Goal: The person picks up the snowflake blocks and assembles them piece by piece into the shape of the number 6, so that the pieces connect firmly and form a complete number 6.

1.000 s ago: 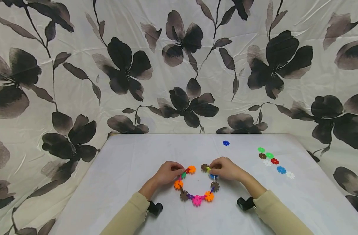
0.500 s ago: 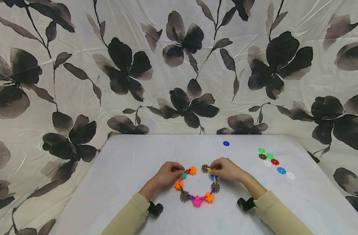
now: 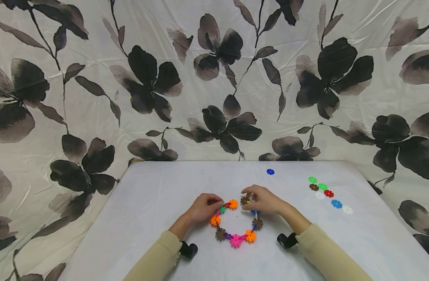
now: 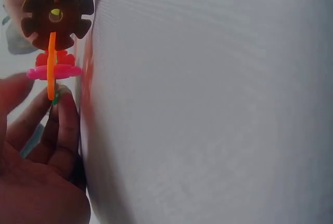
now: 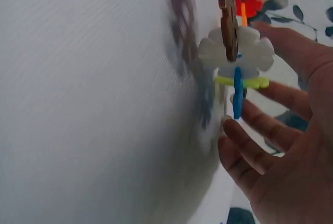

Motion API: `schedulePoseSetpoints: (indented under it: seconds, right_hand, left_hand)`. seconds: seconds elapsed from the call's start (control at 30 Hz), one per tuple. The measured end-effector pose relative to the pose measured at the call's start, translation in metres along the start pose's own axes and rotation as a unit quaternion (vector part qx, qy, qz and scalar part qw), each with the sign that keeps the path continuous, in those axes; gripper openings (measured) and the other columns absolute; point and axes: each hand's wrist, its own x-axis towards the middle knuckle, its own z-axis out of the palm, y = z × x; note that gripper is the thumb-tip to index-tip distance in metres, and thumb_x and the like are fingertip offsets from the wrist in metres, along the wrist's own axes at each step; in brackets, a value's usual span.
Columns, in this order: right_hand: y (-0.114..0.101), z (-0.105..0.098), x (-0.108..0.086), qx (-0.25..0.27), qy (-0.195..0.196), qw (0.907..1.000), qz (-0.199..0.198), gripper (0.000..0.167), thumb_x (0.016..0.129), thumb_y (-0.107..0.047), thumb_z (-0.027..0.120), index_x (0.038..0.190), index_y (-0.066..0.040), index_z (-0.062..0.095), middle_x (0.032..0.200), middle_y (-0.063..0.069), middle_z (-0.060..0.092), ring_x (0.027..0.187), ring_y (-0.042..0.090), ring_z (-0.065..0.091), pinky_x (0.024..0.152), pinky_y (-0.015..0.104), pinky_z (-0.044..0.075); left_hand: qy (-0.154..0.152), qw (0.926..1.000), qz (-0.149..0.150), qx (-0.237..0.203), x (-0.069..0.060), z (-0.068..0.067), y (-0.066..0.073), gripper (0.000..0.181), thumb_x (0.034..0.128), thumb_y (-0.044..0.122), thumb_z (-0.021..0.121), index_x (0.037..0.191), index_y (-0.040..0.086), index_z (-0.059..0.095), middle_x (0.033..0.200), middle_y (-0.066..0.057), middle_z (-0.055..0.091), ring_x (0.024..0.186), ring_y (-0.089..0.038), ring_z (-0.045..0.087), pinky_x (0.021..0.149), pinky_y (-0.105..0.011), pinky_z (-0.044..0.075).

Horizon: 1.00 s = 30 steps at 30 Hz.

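Observation:
A chain of notched plastic flower-shaped discs [image 3: 236, 240] lies in a near-closed ring on the table, discs slotted edge to edge. My left hand [image 3: 204, 207] pinches it at the upper left, by a green disc [image 4: 55, 100] next to a red and an orange one [image 3: 233, 204]. At the other end of the chain is a brown disc [image 3: 244, 201], with my right hand [image 3: 261, 201] around it, thumb and forefinger apart. In the right wrist view the right hand's fingers are spread loosely beside a blue disc [image 5: 238, 94] and a yellow-green one [image 5: 255, 83]. A short gap separates the chain's two ends.
On the white table [image 3: 158, 179] several loose discs lie at the right, among them a red one [image 3: 328, 193] and a light blue one [image 3: 336, 203]. A dark blue disc [image 3: 270, 171] lies near the back edge. A floral cloth [image 3: 214, 78] hangs behind.
My right hand has loosened its pinch near the yellow-green disc and moved left to the brown end disc, fingers parting. The left hand has shifted slightly right, bringing the orange end nearer the brown disc.

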Motion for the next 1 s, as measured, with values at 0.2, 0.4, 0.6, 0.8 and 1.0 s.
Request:
schedulePoseSetpoints:
  seconds: [0.2, 0.4, 0.6, 0.8, 1.0]
  right_hand:
    - [-0.013, 0.007, 0.014, 0.003, -0.042, 0.9982, -0.042, 0.039, 0.092, -0.020, 0.078, 0.126, -0.001, 0.068, 0.108, 0.007, 0.066, 0.095, 0.024, 0.058, 0.086, 0.037, 0.050]
    - [-0.015, 0.014, 0.024, 0.003, -0.055, 0.9980, -0.029, 0.022, 0.092, -0.019, 0.078, 0.112, -0.010, 0.074, 0.095, -0.003, 0.067, 0.087, 0.019, 0.057, 0.078, 0.029, 0.048]
    - [-0.016, 0.014, 0.027, 0.008, -0.064, 0.9975, -0.029, 0.013, 0.091, -0.016, 0.079, 0.102, -0.010, 0.076, 0.085, -0.006, 0.068, 0.078, 0.013, 0.055, 0.070, 0.027, 0.047]
    - [-0.018, 0.010, 0.028, 0.016, -0.065, 0.9974, -0.027, 0.013, 0.089, -0.014, 0.080, 0.101, -0.009, 0.077, 0.087, -0.005, 0.071, 0.077, 0.013, 0.058, 0.072, 0.028, 0.050]
    - [-0.008, 0.003, 0.025, -0.011, -0.021, 0.9997, 0.007, 0.004, 0.087, -0.008, 0.079, 0.090, -0.009, 0.076, 0.079, -0.004, 0.068, 0.072, 0.011, 0.057, 0.069, 0.027, 0.051]
  left_hand:
    - [-0.009, 0.9998, 0.015, 0.009, 0.003, 0.004, 0.005, 0.020, 0.0955, 0.025, 0.074, 0.109, 0.010, 0.076, 0.097, 0.001, 0.069, 0.085, -0.018, 0.059, 0.079, -0.032, 0.050]
    - [0.004, 0.9992, 0.037, 0.015, 0.007, 0.011, 0.006, 0.012, 0.0927, 0.020, 0.077, 0.102, 0.013, 0.079, 0.096, 0.002, 0.071, 0.085, -0.016, 0.058, 0.079, -0.033, 0.049]
    - [0.008, 0.9994, 0.034, 0.006, 0.008, 0.012, 0.009, 0.007, 0.0903, 0.017, 0.079, 0.095, 0.013, 0.082, 0.098, 0.002, 0.074, 0.082, -0.015, 0.058, 0.073, -0.030, 0.048]
    - [0.009, 0.9996, 0.026, -0.010, 0.007, 0.010, 0.014, 0.007, 0.0894, 0.016, 0.080, 0.094, 0.011, 0.083, 0.095, 0.000, 0.074, 0.077, -0.015, 0.055, 0.068, -0.028, 0.045]
    - [0.024, 0.9991, -0.005, -0.035, 0.008, 0.007, 0.010, 0.006, 0.0885, 0.014, 0.081, 0.092, 0.010, 0.081, 0.095, -0.001, 0.071, 0.080, -0.019, 0.056, 0.069, -0.028, 0.047]
